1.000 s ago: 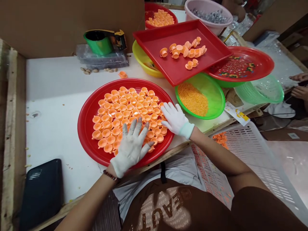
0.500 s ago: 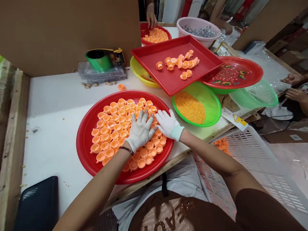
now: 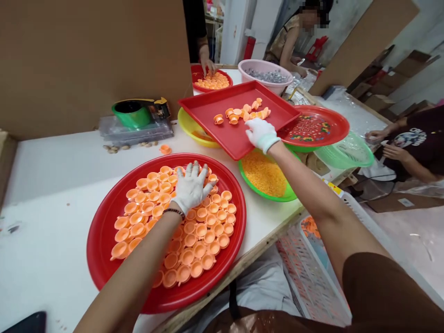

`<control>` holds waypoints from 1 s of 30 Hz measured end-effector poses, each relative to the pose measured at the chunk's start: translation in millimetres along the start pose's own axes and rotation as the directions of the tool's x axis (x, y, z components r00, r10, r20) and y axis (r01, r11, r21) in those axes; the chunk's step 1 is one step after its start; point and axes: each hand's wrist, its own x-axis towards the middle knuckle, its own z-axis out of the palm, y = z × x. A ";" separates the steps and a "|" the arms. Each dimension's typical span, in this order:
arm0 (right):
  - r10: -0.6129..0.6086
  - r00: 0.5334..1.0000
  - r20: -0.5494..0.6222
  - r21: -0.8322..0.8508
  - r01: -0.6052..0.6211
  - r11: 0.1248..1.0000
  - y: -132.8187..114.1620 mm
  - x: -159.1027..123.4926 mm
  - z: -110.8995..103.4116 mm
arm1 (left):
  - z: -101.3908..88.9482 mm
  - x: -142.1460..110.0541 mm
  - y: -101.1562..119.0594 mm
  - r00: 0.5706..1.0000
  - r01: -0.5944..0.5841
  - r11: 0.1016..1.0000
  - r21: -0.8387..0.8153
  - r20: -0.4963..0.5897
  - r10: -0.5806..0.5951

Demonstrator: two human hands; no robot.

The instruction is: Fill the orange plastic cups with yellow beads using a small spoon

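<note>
My left hand, in a white glove, lies flat with fingers spread on several small orange cups that fill a round red tray. My right hand, also gloved, reaches over the square red tray and rests by a loose cluster of orange cups on it. Its fingers curl downward; whether they hold a cup is hidden.
A green bowl of yellow bits sits under the square tray, beside a yellow bowl, a patterned red plate and a green basket. A tape dispenser stands behind. Other people work at the far end and right. A white crate is below.
My right hand left the round tray and reached up to the square red tray. My left hand slid toward the round tray's far side. The camera tilted up.
</note>
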 end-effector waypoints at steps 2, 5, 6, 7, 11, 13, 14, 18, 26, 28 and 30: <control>0.062 0.995 0.072 -0.035 -0.060 0.998 11.3 29.7 10.0 | 0.6 -0.5 2.1 0.998 -0.058 0.998 -0.010 0.018 0.058; 0.049 0.994 0.097 -0.035 -0.046 0.998 17.7 50.4 26.9 | -2.0 -13.0 3.0 0.996 -0.085 0.996 -0.020 0.021 0.085; 0.037 0.995 0.097 -0.026 -0.034 0.999 18.4 52.1 30.2 | -3.5 -18.4 0.9 0.998 -0.057 0.998 -0.017 0.010 0.057; 0.025 0.995 0.100 -0.016 -0.024 1.000 18.7 51.8 31.6 | -5.1 -23.8 -2.7 1.000 -0.014 1.000 -0.013 -0.004 0.014; -0.067 0.998 -0.011 0.097 0.068 0.993 7.2 33.8 20.3 | -11.1 -41.4 -25.7 0.994 0.110 0.994 -0.006 -0.019 -0.110; -0.169 0.970 -0.176 0.200 0.203 0.959 -14.0 17.0 11.6 | -13.9 -44.8 -35.3 0.994 0.103 0.995 -0.008 -0.018 -0.103; -0.232 0.940 -0.250 0.240 0.292 0.926 -29.5 7.7 9.2 | -15.2 -44.8 -38.5 0.994 0.107 0.994 -0.009 -0.032 -0.107; -0.553 0.809 -0.198 0.302 0.587 0.751 -112.1 -24.5 23.6 | -15.6 -37.3 -45.5 0.974 0.203 0.979 -0.023 -0.099 -0.204; -0.599 0.800 0.035 0.134 0.590 0.796 -166.0 -29.0 44.0 | -3.9 -40.0 -55.1 0.953 0.238 0.971 -0.028 -0.184 -0.239; -0.505 0.854 -0.123 0.095 0.517 0.851 -132.1 -16.9 26.3 | -3.7 -38.3 -53.0 0.973 0.133 0.991 -0.029 -0.185 -0.136; -0.283 0.941 -0.187 0.058 0.298 0.953 -87.4 1.6 11.2 | -5.6 -33.8 -49.2 0.992 0.006 0.999 -0.044 -0.128 -0.011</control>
